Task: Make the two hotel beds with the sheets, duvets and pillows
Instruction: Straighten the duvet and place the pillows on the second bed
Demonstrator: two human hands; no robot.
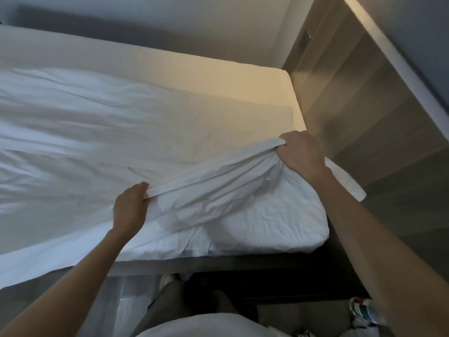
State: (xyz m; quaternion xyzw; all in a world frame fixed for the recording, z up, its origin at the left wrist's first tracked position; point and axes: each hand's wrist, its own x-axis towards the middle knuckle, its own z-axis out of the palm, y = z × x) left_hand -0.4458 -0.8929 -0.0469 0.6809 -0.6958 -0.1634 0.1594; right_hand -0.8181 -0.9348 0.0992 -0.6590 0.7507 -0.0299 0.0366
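Head view looks down over the near right corner of a bed. Closest to the lens, a pale top and dark shorts of the person are seen above a grey floor. Just beyond, a dark bed frame (267,268) is seen under the thick white mattress (279,229), whose near corner is wrapped in crumpled white cloth. Over that corner a wrinkled white fabric sheet (73,132) is drawn, and its flat hemmed border (218,172) is held taut between both hands. The left hand (130,205) is clenched on the border, with the thumb laid on top and the fingers curled beneath. The right hand (301,152) is closed round a bunched part of the border at the mattress's right edge, and a loose end of cloth hangs past the wrist over the side. Farther off, the sheet is spread in long creases towards the left, while the far strip of the bed top is left smooth and lit warm cream. A brown wooden wall panel (352,93) stands at the right, and a grey wall (170,18) is seen behind the bed.
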